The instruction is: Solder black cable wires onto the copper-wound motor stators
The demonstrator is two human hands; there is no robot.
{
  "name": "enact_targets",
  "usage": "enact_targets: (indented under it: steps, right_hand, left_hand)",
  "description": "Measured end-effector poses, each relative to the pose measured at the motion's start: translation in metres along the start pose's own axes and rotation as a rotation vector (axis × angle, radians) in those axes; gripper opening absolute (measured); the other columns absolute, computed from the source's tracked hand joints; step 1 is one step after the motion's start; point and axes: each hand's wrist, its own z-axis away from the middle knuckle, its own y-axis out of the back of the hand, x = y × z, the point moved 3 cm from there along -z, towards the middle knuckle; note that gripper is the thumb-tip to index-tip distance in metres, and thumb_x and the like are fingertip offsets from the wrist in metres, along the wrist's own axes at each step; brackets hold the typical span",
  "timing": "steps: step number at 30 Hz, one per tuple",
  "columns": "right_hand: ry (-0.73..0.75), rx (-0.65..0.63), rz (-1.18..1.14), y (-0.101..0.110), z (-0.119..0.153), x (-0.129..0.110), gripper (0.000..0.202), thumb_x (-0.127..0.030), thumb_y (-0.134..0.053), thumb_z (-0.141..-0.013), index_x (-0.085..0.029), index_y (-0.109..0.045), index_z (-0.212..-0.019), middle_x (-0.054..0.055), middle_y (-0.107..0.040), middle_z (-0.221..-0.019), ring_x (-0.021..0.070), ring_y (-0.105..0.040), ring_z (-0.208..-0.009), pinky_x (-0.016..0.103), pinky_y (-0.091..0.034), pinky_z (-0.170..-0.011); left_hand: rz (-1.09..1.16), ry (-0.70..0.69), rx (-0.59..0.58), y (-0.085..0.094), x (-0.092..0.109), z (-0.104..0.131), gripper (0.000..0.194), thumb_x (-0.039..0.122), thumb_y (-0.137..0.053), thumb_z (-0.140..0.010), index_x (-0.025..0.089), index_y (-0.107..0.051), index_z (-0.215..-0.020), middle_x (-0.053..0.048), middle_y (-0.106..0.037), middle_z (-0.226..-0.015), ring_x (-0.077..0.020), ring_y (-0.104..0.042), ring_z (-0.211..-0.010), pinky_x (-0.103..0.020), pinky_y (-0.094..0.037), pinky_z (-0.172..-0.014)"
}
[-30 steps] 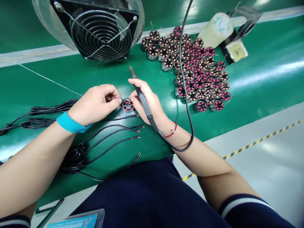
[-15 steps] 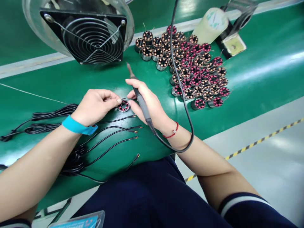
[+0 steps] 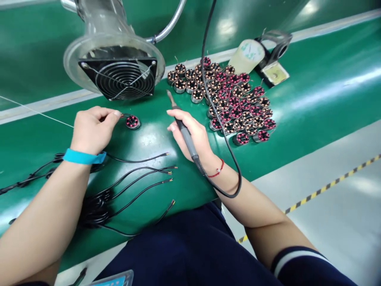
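On the bench (image 3: 315, 99), the cables (image 3: 97, 208) lie near left, their ends reaching toward the middle. The fan (image 3: 122, 81) is far left, the single coil (image 3: 132, 122) between it and the cables. Right of that coil is the iron (image 3: 187, 138), then the cluster (image 3: 239, 104). Behind the cluster sits the roll (image 3: 244, 59), left of the stand (image 3: 275, 74).

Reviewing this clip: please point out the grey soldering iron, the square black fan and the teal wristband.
Grey pen-shaped soldering iron (image 3: 187, 138): head view, middle of the grip.
Square black wire-guarded fan (image 3: 128, 84): head view, guard centre.
Teal wristband (image 3: 81, 156): head view, band's middle.
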Motion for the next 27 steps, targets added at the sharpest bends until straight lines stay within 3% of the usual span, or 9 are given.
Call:
enact_targets:
  steps: [3, 6, 9, 11, 16, 21, 24, 27]
  right_hand:
    - [0.027, 0.000, 0.130, 0.008, -0.003, 0.000, 0.032, -0.027, -0.040, -0.098, -0.021, -0.054, -0.126, 0.003, -0.071, -0.105, 0.0164, -0.067, -0.086, 0.035, -0.050, -0.086]
    - [-0.009, -0.058, 0.293, 0.015, -0.006, 0.004, 0.037, -0.022, -0.034, -0.100, -0.022, -0.050, -0.133, 0.003, -0.072, -0.102, 0.0187, -0.066, -0.088, 0.037, -0.049, -0.084]
    - [-0.073, -0.144, 0.520, 0.020, -0.011, 0.012, 0.040, -0.016, -0.031, -0.097, -0.017, -0.050, -0.132, 0.009, -0.069, -0.106, 0.0241, -0.062, -0.092, 0.041, -0.049, -0.083]
    - [-0.104, -0.197, 0.656, 0.023, -0.016, 0.018, 0.044, -0.012, -0.030, -0.094, -0.015, -0.049, -0.133, 0.015, -0.065, -0.113, 0.0268, -0.060, -0.095, 0.043, -0.049, -0.083]
    - [-0.121, -0.288, 0.810, 0.030, -0.035, 0.033, 0.046, -0.007, -0.032, -0.090, -0.012, -0.048, -0.133, 0.020, -0.060, -0.120, 0.0283, -0.059, -0.093, 0.044, -0.050, -0.081]
    - [-0.122, -0.257, 0.738, 0.034, -0.044, 0.034, 0.039, -0.012, -0.043, -0.089, -0.012, -0.053, -0.127, 0.017, -0.066, -0.108, 0.0298, -0.059, -0.097, 0.046, -0.049, -0.087]
    - [-0.116, -0.248, 0.532, 0.028, -0.033, 0.021, 0.036, -0.016, -0.047, -0.089, -0.016, -0.052, -0.124, 0.012, -0.068, -0.107, 0.0268, -0.062, -0.095, 0.042, -0.051, -0.086]
    - [-0.088, -0.334, 0.232, 0.017, -0.016, 0.004, 0.035, -0.018, -0.047, -0.091, -0.021, -0.048, -0.125, 0.008, -0.069, -0.113, 0.0216, -0.066, -0.097, 0.037, -0.052, -0.087]
  left_hand:
    - [-0.007, -0.085, 0.051, 0.004, -0.007, -0.005, 0.035, 0.049, -0.045, -0.092, 0.019, -0.062, -0.093, 0.004, -0.057, -0.091, -0.0168, -0.054, -0.098, -0.035, -0.039, -0.084]
    - [-0.068, -0.191, 0.082, 0.009, 0.000, 0.000, 0.035, 0.049, -0.039, -0.097, 0.021, -0.059, -0.104, 0.003, -0.057, -0.096, -0.0188, -0.052, -0.108, -0.038, -0.038, -0.088]
    - [-0.049, -0.250, 0.052, 0.008, 0.011, 0.013, 0.037, 0.046, -0.034, -0.100, 0.021, -0.059, -0.113, 0.002, -0.055, -0.092, -0.0160, -0.056, -0.093, -0.036, -0.040, -0.083]
    - [-0.012, -0.329, -0.001, 0.001, 0.018, 0.024, 0.039, 0.046, -0.034, -0.100, 0.021, -0.062, -0.111, 0.000, -0.057, -0.088, -0.0154, -0.056, -0.081, -0.035, -0.042, -0.078]
    - [-0.063, -0.566, -0.080, -0.019, 0.035, 0.045, 0.033, 0.037, -0.039, -0.097, 0.021, -0.066, -0.091, -0.006, -0.062, -0.082, -0.0216, -0.058, -0.084, -0.035, -0.045, -0.079]
    - [0.146, -0.482, -0.299, -0.030, 0.037, 0.049, 0.033, 0.033, -0.038, -0.096, 0.019, -0.068, -0.097, -0.006, -0.066, -0.094, -0.0199, -0.060, -0.089, -0.033, -0.047, -0.082]
    - [0.248, -0.442, -0.384, -0.034, 0.036, 0.047, 0.036, 0.029, -0.036, -0.094, 0.018, -0.071, -0.094, -0.006, -0.066, -0.095, -0.0185, -0.062, -0.089, -0.031, -0.049, -0.084]
    - [0.191, -0.427, -0.397, -0.038, 0.032, 0.044, 0.035, 0.027, -0.038, -0.093, 0.017, -0.070, -0.100, -0.006, -0.068, -0.090, -0.0175, -0.063, -0.078, -0.031, -0.050, -0.079]
